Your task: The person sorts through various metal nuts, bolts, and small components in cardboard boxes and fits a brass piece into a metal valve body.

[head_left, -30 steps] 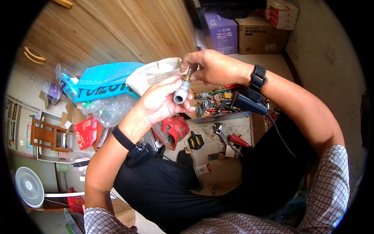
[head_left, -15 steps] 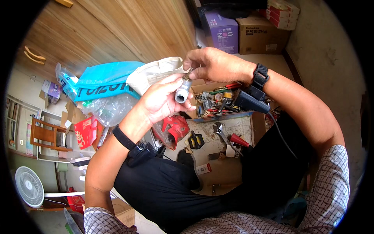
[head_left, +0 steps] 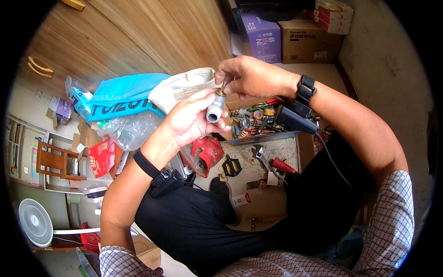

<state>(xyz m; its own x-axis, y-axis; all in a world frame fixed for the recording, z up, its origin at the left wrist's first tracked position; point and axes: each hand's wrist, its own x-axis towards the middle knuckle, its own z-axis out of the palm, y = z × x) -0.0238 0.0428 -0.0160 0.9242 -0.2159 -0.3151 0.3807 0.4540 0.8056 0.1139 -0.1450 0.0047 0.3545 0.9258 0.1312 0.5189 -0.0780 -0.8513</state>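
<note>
My left hand (head_left: 184,119) is wrapped round a grey metal valve body (head_left: 215,110), its round open end turned toward me. At the top of the body sits a brass valve stem (head_left: 220,92). The thumb and forefinger of my right hand (head_left: 253,76) pinch the stem's upper end, and the fingertips partly cover it. Whether the stem's lower part is inside the body cannot be seen. Both hands are raised above the near side of a box of tools (head_left: 263,138).
On the floor lie an adjustable wrench (head_left: 261,157), a red cone-shaped piece (head_left: 283,165) and a black-and-yellow tool (head_left: 231,165). A red plastic bag (head_left: 210,154) is below my left hand. Left of it are a blue bag (head_left: 124,92) and a cream bag (head_left: 180,87). Boxes (head_left: 263,37) stand at the back.
My right fingers have shifted slightly at the stem, and more of the brass shows. The valve body has tipped a little; both hands keep their hold.
</note>
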